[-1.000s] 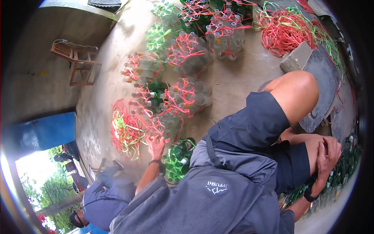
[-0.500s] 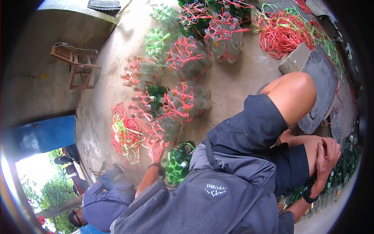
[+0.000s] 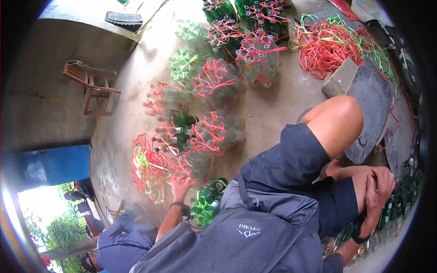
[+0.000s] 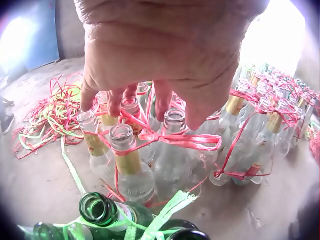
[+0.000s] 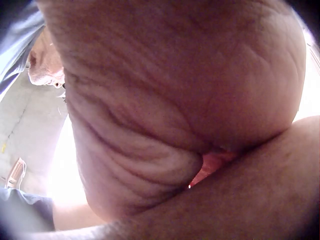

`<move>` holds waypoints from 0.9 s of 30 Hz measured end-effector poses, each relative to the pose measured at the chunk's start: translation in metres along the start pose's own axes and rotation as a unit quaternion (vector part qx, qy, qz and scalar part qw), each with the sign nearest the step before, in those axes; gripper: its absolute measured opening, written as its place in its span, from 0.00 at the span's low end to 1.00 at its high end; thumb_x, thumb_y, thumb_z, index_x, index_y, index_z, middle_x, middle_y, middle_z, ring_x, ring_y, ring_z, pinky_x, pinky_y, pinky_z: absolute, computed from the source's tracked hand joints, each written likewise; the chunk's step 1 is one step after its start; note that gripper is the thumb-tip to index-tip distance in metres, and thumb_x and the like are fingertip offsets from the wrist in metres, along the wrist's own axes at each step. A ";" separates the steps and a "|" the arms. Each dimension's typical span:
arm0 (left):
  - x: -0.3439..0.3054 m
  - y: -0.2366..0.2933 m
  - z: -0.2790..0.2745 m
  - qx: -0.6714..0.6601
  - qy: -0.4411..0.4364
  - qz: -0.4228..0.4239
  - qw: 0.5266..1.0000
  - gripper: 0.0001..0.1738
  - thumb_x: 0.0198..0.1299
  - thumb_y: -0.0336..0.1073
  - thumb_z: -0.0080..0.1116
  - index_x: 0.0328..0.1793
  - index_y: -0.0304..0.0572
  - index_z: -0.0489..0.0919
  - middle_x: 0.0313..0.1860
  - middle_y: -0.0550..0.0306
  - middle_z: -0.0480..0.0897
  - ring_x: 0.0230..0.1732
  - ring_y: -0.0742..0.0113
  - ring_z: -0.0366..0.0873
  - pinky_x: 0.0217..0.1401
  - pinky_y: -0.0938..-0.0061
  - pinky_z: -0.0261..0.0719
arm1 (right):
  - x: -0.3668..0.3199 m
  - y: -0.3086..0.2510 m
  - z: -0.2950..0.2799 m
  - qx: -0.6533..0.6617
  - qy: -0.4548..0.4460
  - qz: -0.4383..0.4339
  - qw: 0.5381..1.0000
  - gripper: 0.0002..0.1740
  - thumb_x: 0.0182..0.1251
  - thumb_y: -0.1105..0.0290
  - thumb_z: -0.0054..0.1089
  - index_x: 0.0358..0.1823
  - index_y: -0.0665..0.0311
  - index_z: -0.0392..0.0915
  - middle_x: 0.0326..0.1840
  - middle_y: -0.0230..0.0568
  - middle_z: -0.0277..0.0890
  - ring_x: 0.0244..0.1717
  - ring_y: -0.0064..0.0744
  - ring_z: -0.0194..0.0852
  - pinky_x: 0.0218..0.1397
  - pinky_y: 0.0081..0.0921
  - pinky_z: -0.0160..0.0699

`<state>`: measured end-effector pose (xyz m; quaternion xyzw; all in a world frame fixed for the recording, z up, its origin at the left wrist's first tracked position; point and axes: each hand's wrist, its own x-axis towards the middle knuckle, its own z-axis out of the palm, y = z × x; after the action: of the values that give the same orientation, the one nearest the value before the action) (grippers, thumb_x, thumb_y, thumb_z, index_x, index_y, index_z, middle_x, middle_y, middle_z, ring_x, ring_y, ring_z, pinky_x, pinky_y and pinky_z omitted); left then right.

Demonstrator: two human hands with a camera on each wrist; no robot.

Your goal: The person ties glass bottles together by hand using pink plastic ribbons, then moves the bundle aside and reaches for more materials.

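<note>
My left hand is at the tops of a bundle of clear glass bottles tied with red plastic string. In the left wrist view, its fingers reach down among the necks, and one neck stands between finger and thumb. A red bow shows in front of the hand. Nearest to me is a bundle of green bottles bound with light green string. My right hand rests on my bent leg, holding no object.
Several more tied bundles stand ahead on the floor. A pile of red and green string lies to the left, a larger pile far right. Loose bottles are beside my right leg. Another person is at lower left.
The head view has shifted, so the bundles and string appear lower in it. My left hand stays at the same bundle, its fingers now bent further down over the necks. The right hand stays on the leg.
</note>
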<state>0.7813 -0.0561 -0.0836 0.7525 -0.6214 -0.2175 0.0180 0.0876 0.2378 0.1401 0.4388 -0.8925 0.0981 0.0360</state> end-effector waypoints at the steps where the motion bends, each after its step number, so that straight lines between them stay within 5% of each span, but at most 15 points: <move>1: 0.001 0.001 -0.003 0.006 -0.022 -0.015 1.000 0.27 0.57 0.55 0.76 0.56 0.47 0.92 0.75 0.38 0.74 0.69 0.45 0.78 0.73 0.58 0.77 | 0.000 0.000 0.000 0.000 0.003 -0.002 1.000 0.09 0.67 0.74 0.64 0.48 0.63 0.82 0.48 0.45 0.80 0.54 0.51 0.74 0.63 0.44 0.70; 5: -0.003 0.024 -0.011 0.045 -0.014 -0.028 0.998 0.25 0.57 0.54 0.76 0.53 0.46 0.93 0.68 0.41 0.78 0.66 0.47 0.80 0.70 0.59 0.78 | -0.004 0.001 0.001 -0.002 0.009 0.015 1.000 0.09 0.68 0.75 0.63 0.48 0.64 0.82 0.48 0.47 0.79 0.54 0.53 0.73 0.63 0.45 0.70; 7: -0.013 0.042 -0.011 0.081 0.112 -0.008 0.990 0.24 0.56 0.55 0.75 0.50 0.45 0.92 0.62 0.42 0.80 0.62 0.48 0.81 0.68 0.59 0.78 | -0.004 0.000 0.001 0.006 0.016 0.012 1.000 0.08 0.68 0.75 0.65 0.47 0.63 0.82 0.46 0.44 0.79 0.53 0.50 0.74 0.61 0.44 0.69; 9: -0.011 0.056 -0.011 0.038 0.124 -0.028 0.991 0.21 0.58 0.51 0.76 0.49 0.44 0.90 0.57 0.44 0.80 0.60 0.50 0.81 0.66 0.57 0.79 | -0.005 0.002 0.001 0.001 0.019 0.013 1.000 0.07 0.68 0.75 0.65 0.47 0.63 0.82 0.46 0.45 0.79 0.53 0.50 0.74 0.61 0.44 0.69; 11: 0.001 0.061 -0.007 -0.002 0.135 0.064 0.989 0.18 0.60 0.46 0.76 0.48 0.42 0.89 0.55 0.46 0.80 0.59 0.51 0.79 0.64 0.56 0.78 | -0.005 0.001 0.001 -0.003 0.020 0.016 1.000 0.07 0.68 0.75 0.65 0.46 0.63 0.82 0.46 0.45 0.79 0.52 0.50 0.73 0.61 0.44 0.69; 13: 0.005 0.101 -0.004 -0.070 0.110 0.056 0.990 0.17 0.61 0.42 0.76 0.51 0.40 0.88 0.55 0.47 0.80 0.60 0.51 0.78 0.64 0.57 0.78 | -0.004 -0.004 -0.002 0.018 0.026 0.013 0.999 0.07 0.67 0.75 0.65 0.46 0.64 0.82 0.45 0.45 0.79 0.52 0.50 0.73 0.60 0.45 0.69; 18: 0.032 0.179 0.010 -0.055 0.123 0.277 0.951 0.27 0.62 0.40 0.77 0.65 0.38 0.83 0.63 0.43 0.80 0.66 0.47 0.77 0.73 0.58 0.76 | -0.007 0.005 0.002 0.016 0.023 0.017 0.999 0.10 0.65 0.76 0.65 0.47 0.64 0.82 0.46 0.45 0.79 0.53 0.51 0.74 0.62 0.45 0.69; 27: 0.063 0.275 0.053 -0.022 0.132 0.310 0.941 0.37 0.63 0.49 0.75 0.74 0.40 0.78 0.74 0.36 0.72 0.77 0.39 0.69 0.80 0.50 0.69 | -0.009 0.006 0.003 0.018 0.012 0.023 1.000 0.14 0.59 0.77 0.69 0.48 0.63 0.83 0.46 0.43 0.80 0.54 0.51 0.76 0.64 0.46 0.70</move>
<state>0.5159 -0.1653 -0.0686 0.5443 -0.8107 -0.1142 0.1828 0.0880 0.2477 0.1353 0.4178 -0.8999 0.1197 0.0363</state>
